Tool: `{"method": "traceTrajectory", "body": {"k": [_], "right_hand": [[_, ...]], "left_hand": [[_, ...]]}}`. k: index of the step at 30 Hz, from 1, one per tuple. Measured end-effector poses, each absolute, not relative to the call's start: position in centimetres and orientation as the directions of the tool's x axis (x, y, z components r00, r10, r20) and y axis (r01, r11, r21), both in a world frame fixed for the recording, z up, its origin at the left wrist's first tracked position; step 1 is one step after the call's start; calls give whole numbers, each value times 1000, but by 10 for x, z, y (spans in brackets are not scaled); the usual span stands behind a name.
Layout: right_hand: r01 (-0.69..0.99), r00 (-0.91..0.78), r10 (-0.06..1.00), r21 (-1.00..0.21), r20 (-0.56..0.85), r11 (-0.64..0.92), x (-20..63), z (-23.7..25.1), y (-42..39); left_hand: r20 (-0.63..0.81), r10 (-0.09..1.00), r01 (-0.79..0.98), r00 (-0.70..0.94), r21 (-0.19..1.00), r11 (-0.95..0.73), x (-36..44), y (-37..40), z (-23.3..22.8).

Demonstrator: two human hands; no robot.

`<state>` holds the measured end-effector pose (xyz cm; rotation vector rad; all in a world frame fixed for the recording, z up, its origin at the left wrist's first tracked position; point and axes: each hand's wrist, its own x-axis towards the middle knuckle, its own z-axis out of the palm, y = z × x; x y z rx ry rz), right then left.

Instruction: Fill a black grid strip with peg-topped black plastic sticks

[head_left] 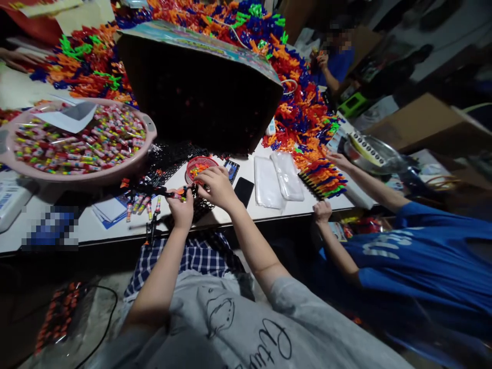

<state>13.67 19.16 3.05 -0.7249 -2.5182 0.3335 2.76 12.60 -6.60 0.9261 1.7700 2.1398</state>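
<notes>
My left hand (181,211) is closed at the table's front edge, gripping a black plastic toy (169,193) that carries a small colourful tube. Close beside it, my right hand (218,188) has its fingers bent together at the toy's right end; whatever they pinch is too small to make out. Just behind the right fingers stands a red basket (187,178) with small orange pieces inside. Several candy-coloured tubes (143,205) and black toy parts (151,228) lie left of my left hand. A dark phone (245,191) rests right of my right hand.
A pink tub (88,177) of small tubes stands left. Behind my hands, a large box (200,97) lies with its dark opening facing me. Clear plastic bags (268,182) lie right. Colourful plastic pieces (300,102) are heaped behind. A co-worker in blue (426,251) works at right.
</notes>
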Motion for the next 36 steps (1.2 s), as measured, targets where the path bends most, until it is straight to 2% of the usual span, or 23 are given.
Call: {"method": "traceTrajectory", "body": {"k": [3, 5, 11, 16, 19, 22, 25, 29, 32, 36], "right_hand": [[422, -728, 554, -373, 404, 826, 138, 29, 193], [416, -725, 554, -382, 410, 825, 139, 28, 193], [427, -739, 550, -361, 389, 829, 141, 27, 190], [417, -740, 534, -344, 409, 841, 143, 23, 192], [436, -688, 560, -355, 462, 827, 148, 21, 188], [459, -558, 630, -431, 541, 777, 152, 11, 167], [430, -479, 685, -534, 549, 729, 148, -13, 133], [356, -489, 743, -672, 458, 649, 126, -56, 97], [321, -491, 782, -755, 384, 572, 110, -81, 87], [266, -516, 800, -831, 306, 489, 103, -95, 77]], "left_hand": [[317, 657, 170, -683, 945, -279, 22, 125, -60], [314, 696, 184, -646, 949, -257, 19, 123, -57], [277, 553, 234, -786, 961, -149, 20, 125, -62], [302, 617, 234, -727, 953, -191, 18, 126, -63], [377, 668, 245, -642, 926, -288, 10, 120, -51], [463, 659, 327, -592, 886, -329, 0, 102, -43], [492, 616, 462, -615, 858, -224, -7, 76, -51], [474, 657, 583, -586, 810, -64, -6, 48, -77], [453, 708, 612, -542, 790, -36, -1, 39, -86], [434, 721, 599, -540, 800, -32, 8, 34, -81]]}}
